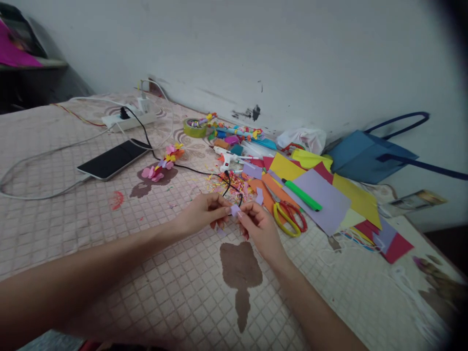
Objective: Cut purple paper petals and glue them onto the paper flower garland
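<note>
A small piece of lilac paper (234, 210) is pinched between my two hands above the quilted cover. My left hand (204, 213) grips its left edge between thumb and finger. On the other side, my right hand (259, 223) pinches the right edge. Just beyond my fingers lie colourful paper scraps (237, 183) and a white glue gun (227, 160) with a black cord. To the right of my right hand rest scissors (287, 220) with yellow and red handles. A green marker (302, 195) lies on a lilac sheet (323, 202).
A tablet or phone (114, 159) and a power strip (129, 119) with cables lie at left. Pink and yellow paper flowers (163, 163) sit nearby. Green tape (195, 127) stands at the back. A blue bag (369, 156) leans by the wall, and white string (413, 297) lies at right.
</note>
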